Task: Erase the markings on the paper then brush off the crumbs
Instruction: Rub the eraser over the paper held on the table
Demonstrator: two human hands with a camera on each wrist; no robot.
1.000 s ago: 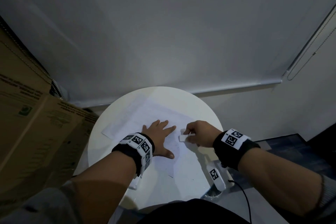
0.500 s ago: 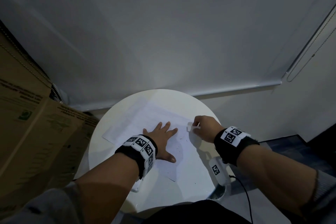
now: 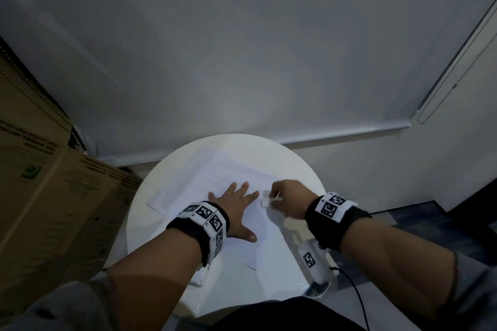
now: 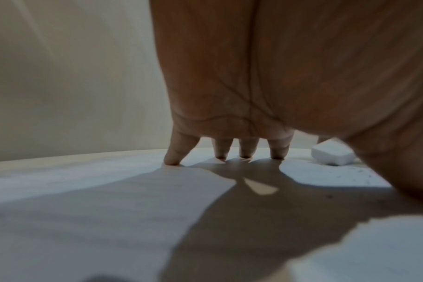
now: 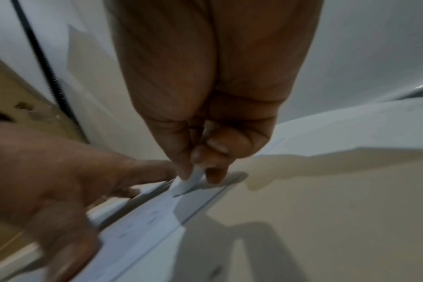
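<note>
Your hands over the paper

You are pressing your left hand flat on the paper, fingers spread and straight. Just beside it, toward the paper's right edge, you are pinching the eraser in your right hand, its fingertips pointing down.

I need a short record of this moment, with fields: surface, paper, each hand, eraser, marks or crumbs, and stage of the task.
surface: round white table
paper: sheet lying flat on the table
left hand: left hand flat on the sheet, fingers spread, holding it down
right hand: right hand pinches the eraser
eraser: white eraser, its lower end on the sheet beside the left fingertips
marks or crumbs: small dark specks on the sheet near the eraser; marks or crumbs, cannot tell
stage: erasing; brushing not yet begun
</note>
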